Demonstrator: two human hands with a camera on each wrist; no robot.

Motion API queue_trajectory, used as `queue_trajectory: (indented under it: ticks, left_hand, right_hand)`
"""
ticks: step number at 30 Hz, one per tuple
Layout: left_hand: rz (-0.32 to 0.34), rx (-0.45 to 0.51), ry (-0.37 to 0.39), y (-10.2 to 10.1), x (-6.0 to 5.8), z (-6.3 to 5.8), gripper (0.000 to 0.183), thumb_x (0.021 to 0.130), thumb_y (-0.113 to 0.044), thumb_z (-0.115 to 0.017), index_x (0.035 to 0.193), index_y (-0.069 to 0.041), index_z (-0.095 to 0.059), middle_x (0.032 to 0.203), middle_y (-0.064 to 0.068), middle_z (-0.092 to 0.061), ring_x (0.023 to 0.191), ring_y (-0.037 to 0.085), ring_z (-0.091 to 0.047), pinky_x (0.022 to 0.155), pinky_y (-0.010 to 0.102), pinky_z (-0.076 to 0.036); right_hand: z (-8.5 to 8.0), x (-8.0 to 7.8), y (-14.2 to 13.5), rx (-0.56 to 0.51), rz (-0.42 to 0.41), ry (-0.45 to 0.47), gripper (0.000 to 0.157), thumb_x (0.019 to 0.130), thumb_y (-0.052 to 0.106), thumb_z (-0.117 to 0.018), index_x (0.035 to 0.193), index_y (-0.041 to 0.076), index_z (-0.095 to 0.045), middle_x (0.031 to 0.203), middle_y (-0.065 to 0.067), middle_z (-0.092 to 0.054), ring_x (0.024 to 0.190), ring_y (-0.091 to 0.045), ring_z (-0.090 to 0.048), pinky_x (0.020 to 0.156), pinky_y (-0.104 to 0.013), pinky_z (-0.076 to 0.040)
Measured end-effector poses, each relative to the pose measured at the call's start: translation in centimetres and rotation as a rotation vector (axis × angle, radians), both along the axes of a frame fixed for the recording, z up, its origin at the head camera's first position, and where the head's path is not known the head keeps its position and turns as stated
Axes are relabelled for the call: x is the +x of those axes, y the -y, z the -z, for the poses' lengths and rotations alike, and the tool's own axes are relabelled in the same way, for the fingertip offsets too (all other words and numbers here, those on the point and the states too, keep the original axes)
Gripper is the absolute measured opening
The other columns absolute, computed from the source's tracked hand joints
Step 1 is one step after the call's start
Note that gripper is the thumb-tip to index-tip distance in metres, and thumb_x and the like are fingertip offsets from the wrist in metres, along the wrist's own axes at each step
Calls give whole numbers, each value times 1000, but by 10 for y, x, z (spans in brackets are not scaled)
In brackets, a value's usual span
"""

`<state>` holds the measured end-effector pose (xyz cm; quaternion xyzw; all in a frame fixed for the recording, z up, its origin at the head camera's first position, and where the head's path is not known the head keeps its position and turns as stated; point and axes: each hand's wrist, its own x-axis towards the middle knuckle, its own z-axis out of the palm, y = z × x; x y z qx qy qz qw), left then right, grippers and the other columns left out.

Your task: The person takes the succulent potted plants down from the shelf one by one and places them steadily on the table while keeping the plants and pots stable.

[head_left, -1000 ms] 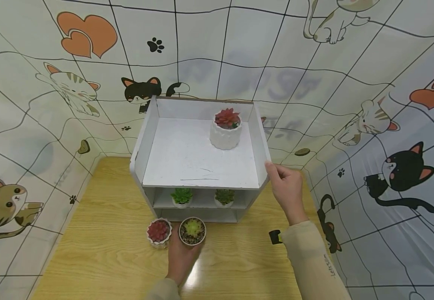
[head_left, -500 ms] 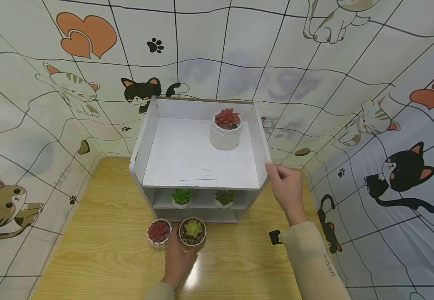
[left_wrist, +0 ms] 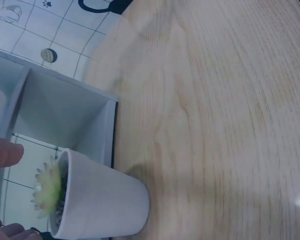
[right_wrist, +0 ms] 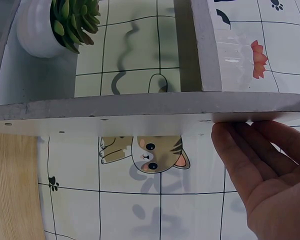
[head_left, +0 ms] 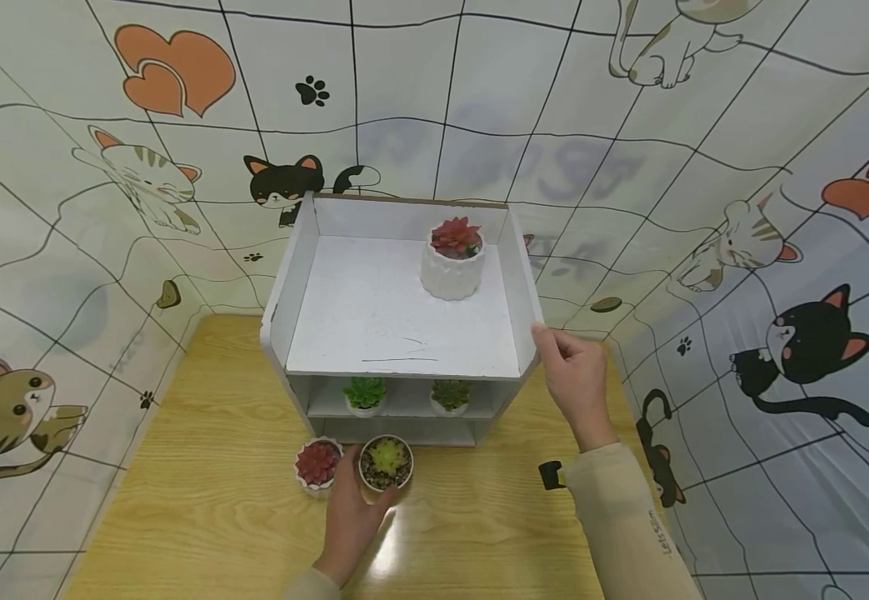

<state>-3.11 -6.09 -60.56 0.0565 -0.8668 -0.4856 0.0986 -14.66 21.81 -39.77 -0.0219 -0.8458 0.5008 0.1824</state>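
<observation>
My left hand (head_left: 355,512) is spread beside a smooth white pot (left_wrist: 102,197) with a yellow-green succulent (head_left: 387,457), in front of the shelf on the table. In the left wrist view a gap shows between the fingers (left_wrist: 5,152) and the pot, which rests on the wood. Just left of that hand stands a white scalloped pot with a red succulent (head_left: 317,463). My right hand (head_left: 575,379) touches the right side panel of the white shelf (head_left: 404,333); its fingertips meet the panel's outer face in the right wrist view.
On the shelf's top board stands a white pot with a red succulent (head_left: 452,262). The level below holds a bright green succulent (head_left: 364,393) and a darker green succulent (head_left: 450,395). A small black object (head_left: 551,475) is near the right sleeve. Cat-print cloth (head_left: 419,75) surrounds the table (head_left: 202,467).
My left hand has shifted slightly left and opened away from the pot with the yellow-green succulent, which stays in place. The right hand has not moved.
</observation>
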Motion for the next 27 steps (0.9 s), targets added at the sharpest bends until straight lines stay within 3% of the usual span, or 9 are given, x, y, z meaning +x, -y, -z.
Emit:
queue_trajectory:
  ticks: [7, 12, 16, 20, 23, 27]
  left_hand:
    - [48, 25, -34, 4, 5, -16, 75, 80, -5, -86, 142, 7, -47, 137, 28, -56, 126, 47, -58, 103, 60, -49]
    - [81, -36, -126, 7, 5, -30, 63, 84, -6, -80, 138, 8, -52, 133, 26, -61, 122, 45, -60, 98, 61, -51]
    - [104, -71, -190, 13, 1, -46, 59, 85, -5, -79, 137, 9, -54, 133, 25, -63, 122, 44, -61, 99, 59, -51]
    - [112, -70, -204, 22, -3, -67, 62, 87, -7, -80, 141, 6, -54, 137, 22, -62, 125, 42, -60, 98, 60, -52]
    - [100, -52, -214, 29, -4, -81, 61, 88, -7, -80, 143, 0, -55, 118, 12, -68, 102, 26, -66, 83, 46, -57]
    - [85, -43, -300, 39, -6, -98, 62, 86, -2, -79, 143, -2, -56, 93, 2, -58, 71, 7, -47, 61, 25, -47]
  right_hand:
    - [0, 0, 0, 7, 1, -5, 38, 102, 28, -64, 91, -4, -81, 45, 10, -37, 45, -7, -25, 44, -24, -24]
    - [0, 1, 0, 5, -1, -9, 36, 102, 27, -64, 94, -4, -82, 46, 8, -39, 45, -7, -26, 45, -24, -25]
    - [0, 1, 0, 1, 6, -3, 35, 102, 27, -65, 97, -3, -82, 47, 6, -42, 46, -6, -28, 46, -25, -27]
    - [0, 2, 0, 1, 9, 3, 35, 102, 28, -64, 100, -2, -82, 47, 8, -40, 46, -7, -27, 45, -25, -26]
    - [-1, 2, 1, 2, 7, 0, 35, 102, 28, -65, 97, -2, -82, 46, 9, -39, 46, -7, -27, 45, -25, -25]
    - [-1, 1, 1, -2, 6, -7, 34, 102, 27, -65, 97, -3, -82, 50, 7, -46, 47, -7, -28, 47, -25, -28]
